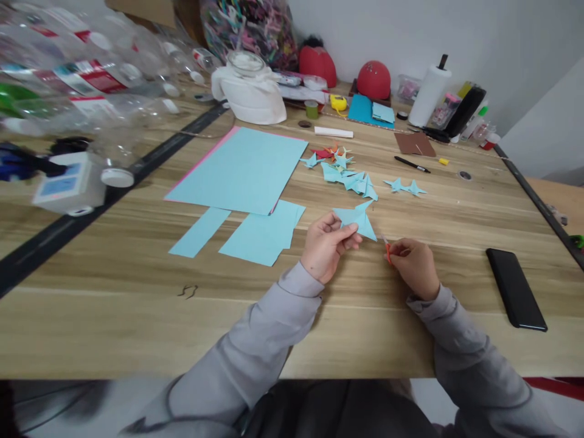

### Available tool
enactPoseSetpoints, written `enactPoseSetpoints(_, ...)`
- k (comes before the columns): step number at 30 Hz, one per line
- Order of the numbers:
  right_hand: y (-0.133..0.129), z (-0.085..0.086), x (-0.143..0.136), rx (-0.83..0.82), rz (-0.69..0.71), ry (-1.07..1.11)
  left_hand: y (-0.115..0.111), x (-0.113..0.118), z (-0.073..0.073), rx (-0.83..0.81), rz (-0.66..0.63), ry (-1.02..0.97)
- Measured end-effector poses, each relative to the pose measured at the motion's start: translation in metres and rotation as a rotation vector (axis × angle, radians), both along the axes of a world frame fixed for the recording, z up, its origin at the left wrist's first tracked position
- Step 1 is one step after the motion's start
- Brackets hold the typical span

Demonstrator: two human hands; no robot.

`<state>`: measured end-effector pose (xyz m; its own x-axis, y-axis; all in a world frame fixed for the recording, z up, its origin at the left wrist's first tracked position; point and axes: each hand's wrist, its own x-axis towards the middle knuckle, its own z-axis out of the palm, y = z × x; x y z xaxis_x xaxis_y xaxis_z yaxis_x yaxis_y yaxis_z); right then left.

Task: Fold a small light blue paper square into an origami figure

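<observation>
Between the thumb and fingers of my left hand point(329, 243) is a light blue folded paper crane point(358, 218), its points spread to the right. My right hand point(415, 264) grips small scissors point(387, 250) with orange-red handles. Their blades reach toward the crane's lower right point, and I cannot tell whether they touch it. Just beyond the crane lie several blue folded paper pieces point(351, 181), with red, orange and yellow ones point(331, 153) behind them. Two small blue cranes point(405, 187) sit farther right.
Blue paper sheets point(241, 167) and cut pieces point(262, 234) lie left of my hands. A black phone point(515, 289) rests at the right. Behind are a black pen point(412, 164), a brown square point(415, 145) and a cloth-wrapped jar point(249, 91). Plastic bottles point(91, 79) crowd the far left.
</observation>
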<state>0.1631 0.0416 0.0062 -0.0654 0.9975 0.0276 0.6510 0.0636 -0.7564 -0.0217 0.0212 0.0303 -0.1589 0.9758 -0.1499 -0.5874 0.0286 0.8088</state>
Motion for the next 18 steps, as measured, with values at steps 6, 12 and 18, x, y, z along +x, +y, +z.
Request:
enactPoseSetpoints(6,0.012,-0.009,0.009,-0.01,-0.053,0.259,0.004,-0.007,0.003,0.002,0.093,-0.055)
enactPoseSetpoints(12,0.017,-0.008,0.01,0.042,-0.022,0.057,0.001,-0.007,0.005,-0.056,0.058,-0.097)
enactPoseSetpoints(18,0.009,-0.005,0.002,0.066,-0.068,0.247,-0.001,-0.006,0.007,-0.121,-0.042,-0.174)
